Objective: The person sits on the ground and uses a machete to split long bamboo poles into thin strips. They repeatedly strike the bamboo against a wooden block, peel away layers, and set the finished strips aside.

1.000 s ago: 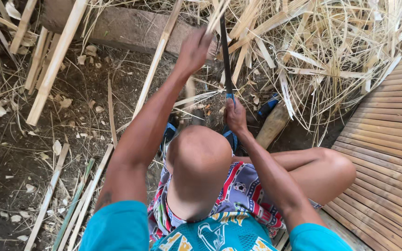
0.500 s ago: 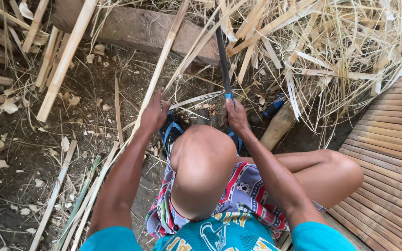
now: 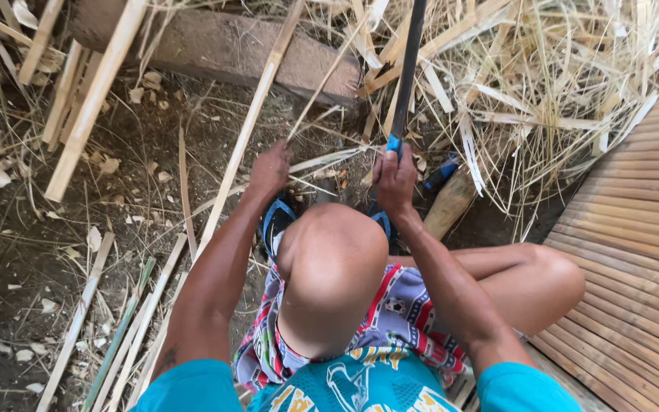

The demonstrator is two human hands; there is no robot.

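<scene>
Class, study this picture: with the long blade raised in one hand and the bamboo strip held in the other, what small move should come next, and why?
Probably a short downward stroke of the blade onto the bamboo strip. The right hand holds the blade upright by its blue handle end, and the left hand steadies the strip, which slants away over the ground.

Left hand (image 3: pixel 270 169): closed on a long bamboo strip (image 3: pixel 253 114) slanting up across the dirt. Right hand (image 3: pixel 395 177): gripping a dark long blade (image 3: pixel 408 65) by its blue handle, blade upright. Behind: stone block (image 3: pixel 223 49), heap of bamboo shavings (image 3: pixel 543 84). Right: slatted bamboo platform (image 3: pixel 634 252)
</scene>
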